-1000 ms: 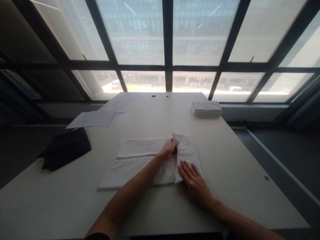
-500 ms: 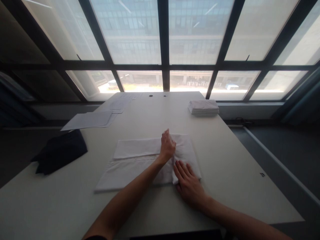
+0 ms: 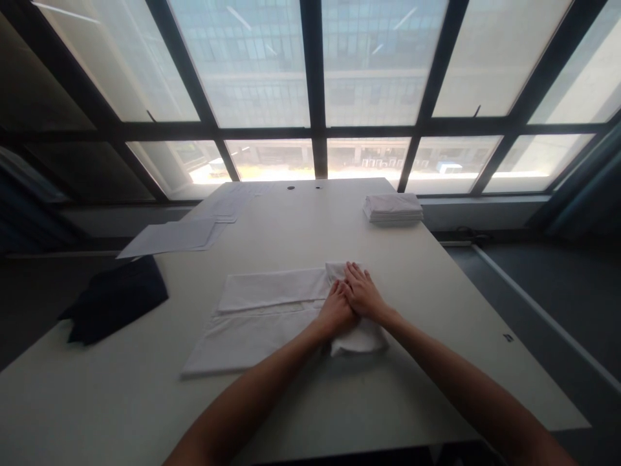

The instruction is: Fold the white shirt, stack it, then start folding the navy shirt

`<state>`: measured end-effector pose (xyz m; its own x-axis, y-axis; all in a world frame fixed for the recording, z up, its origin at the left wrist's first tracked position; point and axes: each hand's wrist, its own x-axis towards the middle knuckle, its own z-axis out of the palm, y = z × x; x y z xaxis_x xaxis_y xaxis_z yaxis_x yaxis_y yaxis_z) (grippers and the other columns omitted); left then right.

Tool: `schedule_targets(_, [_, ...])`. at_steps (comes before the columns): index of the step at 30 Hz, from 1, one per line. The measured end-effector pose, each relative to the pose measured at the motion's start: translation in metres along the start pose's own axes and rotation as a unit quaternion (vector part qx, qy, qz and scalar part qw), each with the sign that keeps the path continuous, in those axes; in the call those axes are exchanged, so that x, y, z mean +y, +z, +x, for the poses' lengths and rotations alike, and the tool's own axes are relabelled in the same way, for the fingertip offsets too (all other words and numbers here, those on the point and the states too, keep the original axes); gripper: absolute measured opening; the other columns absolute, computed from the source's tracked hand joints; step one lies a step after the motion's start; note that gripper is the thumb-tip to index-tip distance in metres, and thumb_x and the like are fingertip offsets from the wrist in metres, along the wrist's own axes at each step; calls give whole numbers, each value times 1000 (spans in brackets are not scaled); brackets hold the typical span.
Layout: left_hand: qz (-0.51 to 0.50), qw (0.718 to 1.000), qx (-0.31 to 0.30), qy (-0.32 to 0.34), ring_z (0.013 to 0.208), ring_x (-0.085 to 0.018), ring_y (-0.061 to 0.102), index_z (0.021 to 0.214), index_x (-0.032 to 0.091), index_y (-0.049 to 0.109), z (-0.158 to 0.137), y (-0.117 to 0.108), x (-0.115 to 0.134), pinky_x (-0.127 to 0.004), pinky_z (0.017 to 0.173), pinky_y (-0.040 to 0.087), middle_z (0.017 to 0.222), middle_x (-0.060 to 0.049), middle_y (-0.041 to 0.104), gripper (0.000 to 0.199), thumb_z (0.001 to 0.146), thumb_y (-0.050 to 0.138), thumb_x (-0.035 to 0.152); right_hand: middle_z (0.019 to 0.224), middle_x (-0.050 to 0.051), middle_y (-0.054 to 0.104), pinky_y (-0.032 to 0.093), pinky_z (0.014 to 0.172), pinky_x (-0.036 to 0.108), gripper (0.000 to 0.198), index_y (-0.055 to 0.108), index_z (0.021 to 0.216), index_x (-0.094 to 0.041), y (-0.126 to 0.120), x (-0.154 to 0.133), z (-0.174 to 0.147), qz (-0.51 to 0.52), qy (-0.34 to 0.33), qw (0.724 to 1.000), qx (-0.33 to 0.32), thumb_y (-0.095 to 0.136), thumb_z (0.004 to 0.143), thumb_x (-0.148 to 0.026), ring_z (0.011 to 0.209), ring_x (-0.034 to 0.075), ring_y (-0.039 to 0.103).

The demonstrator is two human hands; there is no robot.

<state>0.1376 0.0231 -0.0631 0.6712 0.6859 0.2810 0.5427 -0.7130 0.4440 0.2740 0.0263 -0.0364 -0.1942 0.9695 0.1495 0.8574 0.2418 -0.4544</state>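
Windows (image 3: 371,65) back a bench (image 3: 301,239); right hand (image 3: 363,292) lies on white cloth (image 3: 262,333), fingers outstretched, the grip of left hand (image 3: 336,314) unclear.

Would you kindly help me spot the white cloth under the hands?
On the white table before the dark-framed windows, look right of the dark cloth bundle. There lies the wide white cloth, right end folded; unlike the folded white stack beyond, it lies under the left hand and right hand.
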Motion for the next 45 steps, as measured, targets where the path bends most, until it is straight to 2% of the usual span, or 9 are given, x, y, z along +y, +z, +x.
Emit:
schedule_targets(7, [-65,996,13,-56,153,-31,23,149,17,47,4,-1,4,-51,125,5,161,-15,34,56,95,55,30,166,16,20,7,122,56,60,29,158,-10,13,54,45,-104,86,990,-38,23,106,-40,155,27,13])
schedule_targets(11, [-113,990,-69,-44,151,-34,26,142,23,57,-2,-26,6,-57,124,6,157,-12,44,48,95,59,35,166,15,22,7,122,55,62,29,158,-10,13,67,44,-119,91,989,-16,23,105,-42,154,27,14])
schedule_targets(17, [-88,977,-180,77,151,-41,23,155,27,40,-64,-73,34,-63,120,16,160,-13,37,86,81,75,55,163,17,30,14,123,47,61,34,156,-7,15,63,37,-96,98,989,50,27,104,-39,152,26,22])
schedule_targets(20, [-20,987,-138,80,149,-36,32,149,26,48,-86,-68,37,-59,119,26,155,-12,46,62,91,67,36,162,16,33,18,123,43,59,40,153,-8,12,62,35,-62,94,991,70,29,103,-38,151,25,26])
schedule_targets(23, [16,990,-101,92,143,-28,44,137,24,59,-86,-57,30,-49,118,36,145,-10,58,41,98,51,16,159,15,40,24,122,40,55,49,148,-10,9,62,28,-3,55,994,95,34,101,-35,149,22,31])
schedule_targets(29, [45,987,-81,134,143,-29,43,142,23,55,-82,-51,22,-52,118,37,146,-10,57,48,96,52,10,153,13,49,34,119,50,45,61,138,-19,1,55,-36,103,-73,985,113,43,100,-36,146,25,38])
schedule_targets(35, [51,981,-50,181,148,-25,35,143,17,53,-88,-49,17,-41,115,44,147,-11,56,44,102,39,8,165,12,26,26,122,52,73,36,157,-20,-21,43,-112,26,-237,970,-35,63,90,-33,154,28,18])
schedule_targets(39, [69,977,-47,198,149,-24,33,143,16,53,-90,-48,16,-40,116,44,148,-11,55,42,104,38,10,165,9,24,24,123,49,86,24,161,-19,-21,43,-126,-20,-258,964,-59,49,80,-5,153,22,17])
schedule_targets(45, [109,974,-84,182,146,-28,39,141,19,54,-98,-36,10,-51,120,35,149,-10,54,40,103,46,15,165,8,23,29,122,46,88,19,161,-20,-7,48,-133,-53,-249,965,-58,33,79,6,153,19,14])
